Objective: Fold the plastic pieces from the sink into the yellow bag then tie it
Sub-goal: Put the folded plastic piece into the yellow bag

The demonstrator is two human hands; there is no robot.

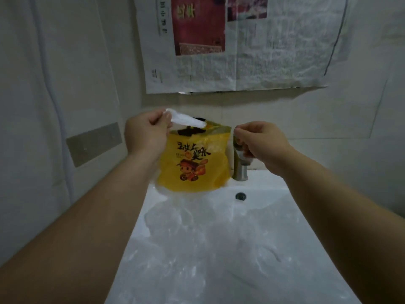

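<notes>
A yellow bag [192,163] with a printed cartoon hangs upright over the back of the white sink [269,194]. My left hand [146,132] pinches a folded white plastic piece [188,120] whose far end reaches into the bag's open mouth. At the bag's top right edge my right hand [258,141] pinches the rim and holds the mouth open. Clear crumpled plastic pieces [208,244] fill the sink basin below.
A metal faucet [240,167] stands just behind the bag's right side, partly hidden by my right hand. The overflow hole [240,195] shows in the basin's back wall. Newspaper [236,44] covers the wall above. A metal plate [94,143] sits on the left wall.
</notes>
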